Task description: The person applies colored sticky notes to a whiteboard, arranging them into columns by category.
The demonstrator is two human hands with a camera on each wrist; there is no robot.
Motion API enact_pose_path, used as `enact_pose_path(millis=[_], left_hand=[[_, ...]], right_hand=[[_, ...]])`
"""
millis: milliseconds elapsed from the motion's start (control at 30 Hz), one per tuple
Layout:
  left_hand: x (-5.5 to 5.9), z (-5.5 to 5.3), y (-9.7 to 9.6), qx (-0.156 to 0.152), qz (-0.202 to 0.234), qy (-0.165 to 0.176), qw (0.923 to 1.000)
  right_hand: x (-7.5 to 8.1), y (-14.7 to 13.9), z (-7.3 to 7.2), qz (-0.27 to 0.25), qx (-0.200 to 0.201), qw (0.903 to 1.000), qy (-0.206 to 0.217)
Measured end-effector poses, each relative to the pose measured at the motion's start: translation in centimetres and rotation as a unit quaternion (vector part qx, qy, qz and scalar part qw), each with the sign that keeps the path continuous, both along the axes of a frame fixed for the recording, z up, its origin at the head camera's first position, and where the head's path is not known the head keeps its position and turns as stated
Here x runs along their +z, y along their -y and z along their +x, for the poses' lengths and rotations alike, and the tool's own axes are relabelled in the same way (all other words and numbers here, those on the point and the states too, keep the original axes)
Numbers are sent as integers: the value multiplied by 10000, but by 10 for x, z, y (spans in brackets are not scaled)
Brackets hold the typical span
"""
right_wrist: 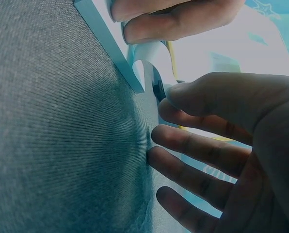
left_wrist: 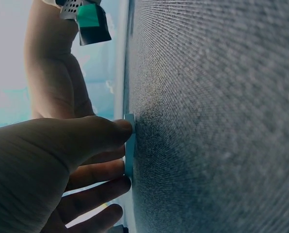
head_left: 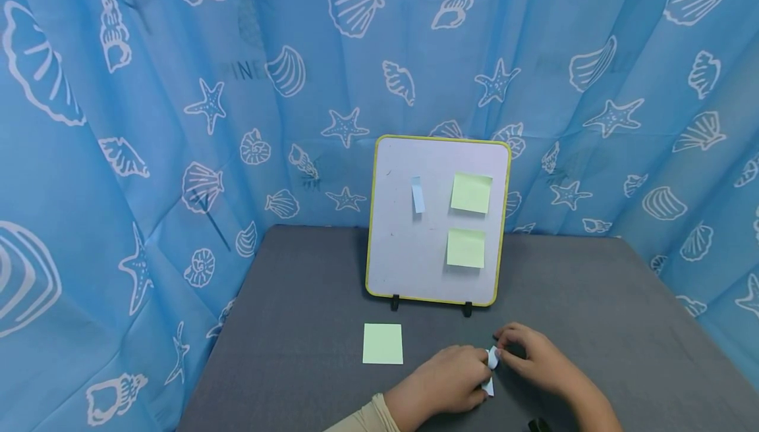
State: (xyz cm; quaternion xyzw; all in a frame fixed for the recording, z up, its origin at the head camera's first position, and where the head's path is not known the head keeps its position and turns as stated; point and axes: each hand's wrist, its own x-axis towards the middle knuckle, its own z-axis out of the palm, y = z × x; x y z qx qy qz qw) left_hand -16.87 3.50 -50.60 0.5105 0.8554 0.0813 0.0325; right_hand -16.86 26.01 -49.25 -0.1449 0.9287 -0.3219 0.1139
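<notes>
My left hand (head_left: 450,377) holds a small pad of pale blue sticky notes (right_wrist: 108,46) down on the grey tabletop; in the left wrist view the pad's edge (left_wrist: 129,155) shows beyond the thumb. The top sticky note (right_wrist: 156,52) bends up from the pad in a curl. Between thumb and index finger, my right hand (head_left: 539,359) pinches the free end of that note. Its other fingers (right_wrist: 193,145) are spread near the tabletop. Part of the pad is hidden beneath the left fingers.
A pale green square note (head_left: 382,344) lies left of the hands. Behind stands a yellow-rimmed whiteboard (head_left: 409,267) on black feet, bearing a narrow blue note (head_left: 418,195) and two green notes, upper (head_left: 472,193) and lower (head_left: 465,247). A blue shell-print curtain (head_left: 367,76) hangs behind the table.
</notes>
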Motion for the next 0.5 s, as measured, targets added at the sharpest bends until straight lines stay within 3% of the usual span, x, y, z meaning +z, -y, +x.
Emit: enact_pose_path(millis=[267,500], left_hand=[[4,1,1,17,-14,79,10000],[2,1,0,30,-18,-44,10000]], right_hand=[[-1,0,1,-27,2,10000,-47],[-1,-1,2,-22,4,9997,-238]])
